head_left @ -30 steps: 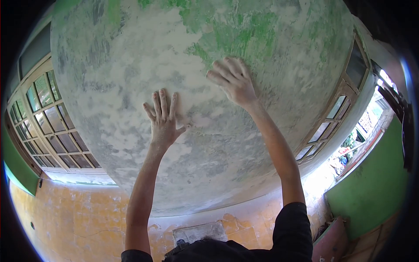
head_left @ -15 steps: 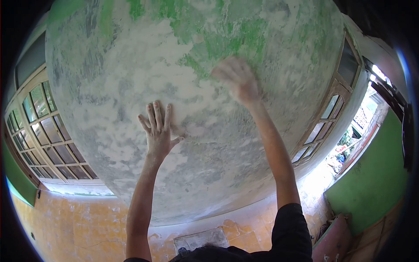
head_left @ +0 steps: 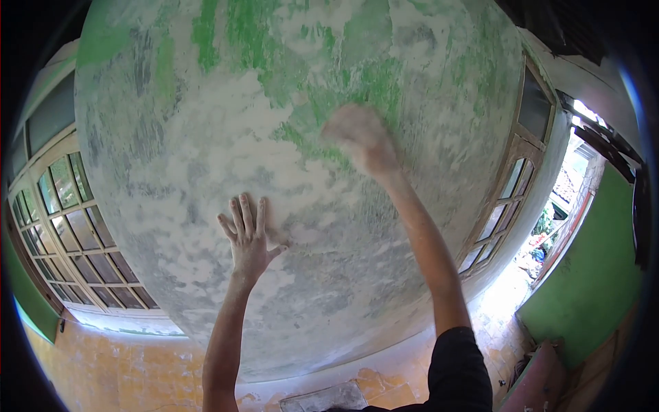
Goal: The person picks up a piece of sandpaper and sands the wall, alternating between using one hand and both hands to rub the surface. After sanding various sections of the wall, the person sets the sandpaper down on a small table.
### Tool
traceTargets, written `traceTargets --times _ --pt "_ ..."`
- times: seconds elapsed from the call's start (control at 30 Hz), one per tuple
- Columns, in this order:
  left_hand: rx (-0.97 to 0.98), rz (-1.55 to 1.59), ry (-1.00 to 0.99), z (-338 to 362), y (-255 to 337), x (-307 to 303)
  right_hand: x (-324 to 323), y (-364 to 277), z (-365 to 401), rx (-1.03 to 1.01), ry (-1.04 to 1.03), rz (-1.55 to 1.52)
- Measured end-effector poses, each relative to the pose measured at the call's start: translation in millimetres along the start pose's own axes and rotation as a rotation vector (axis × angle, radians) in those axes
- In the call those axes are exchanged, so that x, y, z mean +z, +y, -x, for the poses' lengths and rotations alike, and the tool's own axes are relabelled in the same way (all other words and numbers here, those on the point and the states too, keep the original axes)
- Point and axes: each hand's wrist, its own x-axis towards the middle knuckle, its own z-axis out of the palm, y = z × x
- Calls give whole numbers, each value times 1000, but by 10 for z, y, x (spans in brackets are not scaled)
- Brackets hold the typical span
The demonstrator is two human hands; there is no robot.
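Observation:
A wall [head_left: 206, 147] with patchy white and grey plaster and streaks of green paint fills the middle of the head view. My left hand [head_left: 248, 237] lies against it with the palm toward the surface and fingers spread, holding nothing. Whitish dust coats its fingers. Higher up and to the right, my right hand [head_left: 360, 141] is over the lower edge of the green streaks, close to the wall or on it. Motion smears its fingers, so whether anything is under the palm is hidden.
A paned wooden door or window [head_left: 82, 226] stands on the left, and another framed window [head_left: 504, 199] on the right. Below is a yellow-orange tiled floor [head_left: 130, 367] with whitish marks and a grey slab [head_left: 326, 398]. A green wall [head_left: 583, 268] borders a bright opening.
The view has tilted upward, so the wall and my left hand appear lower. My left hand keeps its place on the wall. My right hand has shifted slightly and stays blurred.

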Motion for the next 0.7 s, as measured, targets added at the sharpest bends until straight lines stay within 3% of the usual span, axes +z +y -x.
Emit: traceTargets --times 0.1,0.2,0.27,0.3,0.37,0.43,0.5,0.53,0.6,0.63,0.7 --pt "-1 0 20 -5 7 48 70 351 24 748 534 364" --pt "8 -17 12 24 -9 25 226 30 -62 676 449 398" --pt "3 -24 -7 8 3 18 139 -414 -146 239 61 152" --pt "-4 -29 -1 -11 1 26 136 -392 -181 232 67 149" --pt "12 -3 4 10 -20 39 68 -356 -163 -282 -236 133" --pt "9 -9 -9 17 -11 22 -220 -59 -171 -16 -150 19" --pt "2 -14 -19 2 -10 26 -274 246 -49 460 205 111" --pt "8 -11 0 3 -7 37 -162 253 -6 460 197 107" --pt "15 -11 12 18 -10 38 115 176 63 793 538 322" --pt "14 -6 -1 16 -13 25 143 2 106 800 536 321" --pt "13 0 -10 0 -7 5 113 -377 225 220 -82 123"
